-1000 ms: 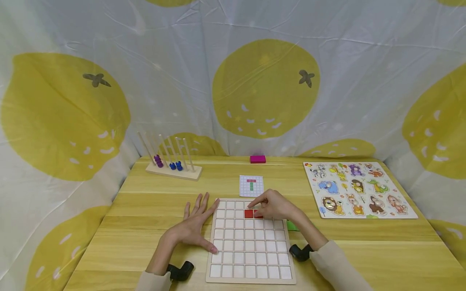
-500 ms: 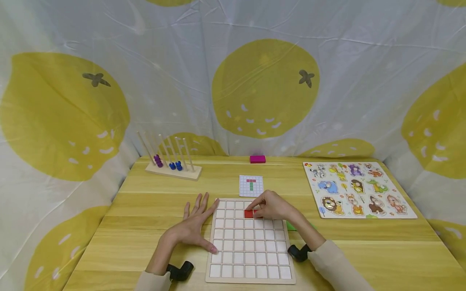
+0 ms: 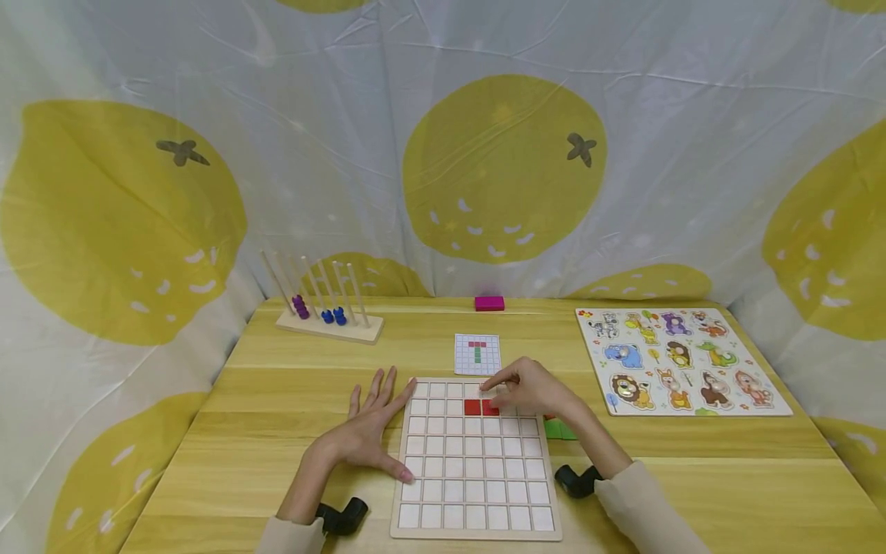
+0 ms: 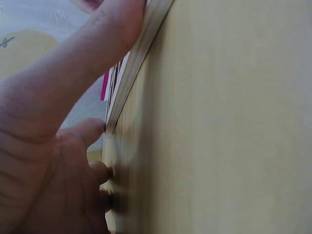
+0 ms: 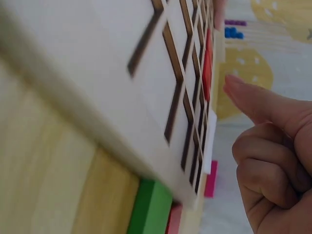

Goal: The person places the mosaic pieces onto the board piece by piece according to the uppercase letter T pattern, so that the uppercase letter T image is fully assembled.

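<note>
- The board [image 3: 477, 534] lies flat on the table [image 3: 242, 462], between the two hands; its cells are mostly pale.
- Two red tiles [image 3: 472, 407] sit side by side in the second row from the far edge, flat in their cells as far as I can see.
- The right hand [image 3: 529, 388] is above the far right part of the board, just beside the right one of these tiles. Its thumb and forefinger stretch out, apart from each other, and the other fingers are bent. I see nothing between the tips.
- The left hand [image 3: 363, 435] is spread at the left edge of the board, with the thumb on the near part and the forefinger at the far corner.
- The card [image 3: 477, 354] lies beyond the board and shows a T: red bar, green stem.
- Green tiles [image 3: 559, 429] and a bit of red wait beside the right edge, partly covered by the right arm.
- In my judgement, the step in hand is setting the red bar.
- The next move probably calls for a third red tile, placed left of the pair, while the left hand steadies the board.
</note>
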Demonstrator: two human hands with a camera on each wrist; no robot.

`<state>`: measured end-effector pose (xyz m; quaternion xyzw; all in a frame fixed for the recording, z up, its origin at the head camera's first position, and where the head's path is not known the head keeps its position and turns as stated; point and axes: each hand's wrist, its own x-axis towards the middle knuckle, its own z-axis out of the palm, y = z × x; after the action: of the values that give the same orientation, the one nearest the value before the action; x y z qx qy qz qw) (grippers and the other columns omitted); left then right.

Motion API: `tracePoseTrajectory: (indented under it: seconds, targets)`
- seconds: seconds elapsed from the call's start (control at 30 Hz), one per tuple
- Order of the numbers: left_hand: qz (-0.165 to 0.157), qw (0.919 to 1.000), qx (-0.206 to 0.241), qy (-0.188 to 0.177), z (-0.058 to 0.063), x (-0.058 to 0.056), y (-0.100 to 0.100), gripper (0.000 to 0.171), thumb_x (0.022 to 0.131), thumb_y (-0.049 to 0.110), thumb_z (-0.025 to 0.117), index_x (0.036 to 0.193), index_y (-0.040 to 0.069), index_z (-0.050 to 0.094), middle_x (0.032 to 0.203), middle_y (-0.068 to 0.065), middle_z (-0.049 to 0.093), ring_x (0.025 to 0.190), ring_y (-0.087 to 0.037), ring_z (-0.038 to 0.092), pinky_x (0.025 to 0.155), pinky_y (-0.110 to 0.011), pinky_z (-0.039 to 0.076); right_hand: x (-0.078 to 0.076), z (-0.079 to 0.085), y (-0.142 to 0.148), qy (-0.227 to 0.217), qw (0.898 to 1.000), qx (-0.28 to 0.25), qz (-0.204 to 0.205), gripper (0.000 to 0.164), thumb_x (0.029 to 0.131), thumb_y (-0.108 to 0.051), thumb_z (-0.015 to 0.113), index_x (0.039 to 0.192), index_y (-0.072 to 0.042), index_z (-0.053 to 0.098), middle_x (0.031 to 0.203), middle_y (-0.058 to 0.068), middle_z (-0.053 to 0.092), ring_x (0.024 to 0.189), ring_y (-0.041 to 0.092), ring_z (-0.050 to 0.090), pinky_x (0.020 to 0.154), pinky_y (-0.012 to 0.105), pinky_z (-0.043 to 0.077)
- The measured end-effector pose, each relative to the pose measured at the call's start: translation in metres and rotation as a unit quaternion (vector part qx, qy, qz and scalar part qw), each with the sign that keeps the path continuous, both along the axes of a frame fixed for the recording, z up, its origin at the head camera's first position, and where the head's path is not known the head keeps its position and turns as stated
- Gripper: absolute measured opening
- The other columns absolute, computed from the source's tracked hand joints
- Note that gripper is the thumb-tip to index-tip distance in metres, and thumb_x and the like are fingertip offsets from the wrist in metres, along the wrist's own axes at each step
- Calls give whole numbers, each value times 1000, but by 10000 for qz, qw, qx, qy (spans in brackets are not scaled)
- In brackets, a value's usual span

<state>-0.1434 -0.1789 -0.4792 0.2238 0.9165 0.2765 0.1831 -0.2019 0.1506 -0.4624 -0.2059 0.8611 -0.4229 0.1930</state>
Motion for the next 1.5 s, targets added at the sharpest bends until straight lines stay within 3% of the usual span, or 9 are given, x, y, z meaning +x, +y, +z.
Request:
tracePoseTrajectory:
  seconds: [0.2,0.5,0.67,0.8,1.0,1.17,1.5]
  targets:
    - [-2,10000,5,4,0,-1,0,144,60,52,97,167,12,9,170,-28,-17,156,-50,-20,119,-75,-16,0,4,34,111,9995,154,-258,24,89,-11,81,113,-9,81,63,-4,35,60,11,27,56,22,27]
    - [8,10000,26,-25,-1,-1,-1,144,61,52,97,167,12,9,170,-28,-17,156,-50,-21,119,-75,-17,6,4,79,175,9988,60,-453,29,90,-9,79,118,-4,77,59,-6,23,56,8,21,70,24,40]
    - [-9,10000,-3,-28,-1,-1,-1,145,61,53,97,167,13,8,170,-27,-18,156,-50,-21,119,-75,-17,9,-2,96,51,9988,68,-478,28,89,-9,79,117,-4,77,61,-6,26,57,7,24,65,22,37]
    - [1,10000,9,-35,-1,-1,-1,145,61,53,97,167,13,8,170,-27,-18,156,-50,-21,119,-75,-17,10,-7,102,-206,9990,69,-382,27,89,-10,80,116,-4,77,60,-6,27,56,7,25,59,22,32]
    - [31,10000,26,-20,-1,-1,-1,144,60,52,97,167,12,9,170,-27,-17,156,-50,-21,119,-75,-16,11,-12,105,-421,9990,-109,-67,29,89,-6,79,117,-1,75,59,-7,25,55,6,25,64,20,39]
    - [13,10000,39,-7,-1,-1,-1,144,60,52,97,167,12,9,170,-27,-17,156,-50,-21,119,-75,-17,12,-12,105,-475,9988,-137,44,30,88,-5,79,117,1,75,59,-7,26,54,4,27,57,19,36]
    - [-29,10000,38,43,-1,-1,-1,144,61,53,97,167,11,9,170,-28,-17,156,-50,-21,119,-75,-17,13,-11,105,-529,9982,-262,129,34,87,-2,79,120,4,72,61,-6,25,55,5,26,59,18,38]
